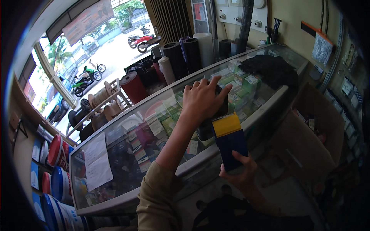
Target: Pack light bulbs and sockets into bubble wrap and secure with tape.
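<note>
My left hand [202, 99] lies over a black object [222, 105] on the glass-topped display counter [124, 144], fingers bent across its far side. The object's shape is mostly hidden under the hand. In my right hand [241, 170] is a dark blue and yellow tool [231, 144], probably a tape dispenser, gripped by its blue lower end. Its yellow end carries a toothed edge and meets the near side of the black object, just beyond the counter's front rail.
Small boxes [173, 112] fill the case beneath the glass. A paper sheet [96, 163] and a crumpled black plastic bag [268, 68] rest on top. Upright rolls [173, 57] line the far side. An open cardboard carton [312, 135] stands right; paint pails [62, 184] sit left.
</note>
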Available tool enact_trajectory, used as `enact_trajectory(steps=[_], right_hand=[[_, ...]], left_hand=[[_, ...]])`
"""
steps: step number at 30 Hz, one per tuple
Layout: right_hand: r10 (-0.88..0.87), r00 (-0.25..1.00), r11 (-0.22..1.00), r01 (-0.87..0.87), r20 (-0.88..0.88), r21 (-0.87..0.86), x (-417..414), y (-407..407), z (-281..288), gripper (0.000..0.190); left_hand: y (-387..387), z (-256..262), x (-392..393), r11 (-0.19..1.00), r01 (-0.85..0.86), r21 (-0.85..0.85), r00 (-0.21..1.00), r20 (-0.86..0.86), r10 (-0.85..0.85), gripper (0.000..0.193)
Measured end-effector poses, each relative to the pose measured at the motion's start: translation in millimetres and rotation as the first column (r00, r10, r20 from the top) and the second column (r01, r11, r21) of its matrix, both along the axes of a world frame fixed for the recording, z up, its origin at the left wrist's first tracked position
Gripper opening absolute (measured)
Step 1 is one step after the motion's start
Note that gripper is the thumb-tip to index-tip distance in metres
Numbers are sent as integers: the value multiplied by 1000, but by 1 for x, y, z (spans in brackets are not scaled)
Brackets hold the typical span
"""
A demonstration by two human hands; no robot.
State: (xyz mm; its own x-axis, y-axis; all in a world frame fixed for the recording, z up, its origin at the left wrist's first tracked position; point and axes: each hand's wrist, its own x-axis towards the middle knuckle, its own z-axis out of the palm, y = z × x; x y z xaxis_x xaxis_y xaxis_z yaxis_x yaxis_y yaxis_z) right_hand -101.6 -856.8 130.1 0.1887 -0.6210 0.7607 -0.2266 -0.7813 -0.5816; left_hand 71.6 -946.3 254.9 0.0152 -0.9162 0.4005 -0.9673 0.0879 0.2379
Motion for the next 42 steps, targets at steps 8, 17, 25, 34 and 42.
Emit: enact_trajectory(steps=[8,17,25,34,42], right_hand=[[-60,994,994,50,-96,-101,-5,1,-9,60],[-162,981,982,149,-107,-115,-6,21,-5,60],[-210,962,968,179,-175,-177,0,33,1,60],[-256,901,966,227,-351,-122,13,46,57,54],[-105,810,949,255,-577,185,15,22,171,52]], left_hand=[[-4,2,-4,996,-8,85,1000,28,5,59],[2,-8,-13,1000,4,-22,996,88,-2,61],[5,-9,-14,1000,7,17,999,36,-8,62],[-1,-15,-5,1000,2,5,999,53,-2,65],[-9,-8,-11,1000,18,16,994,103,-20,66]])
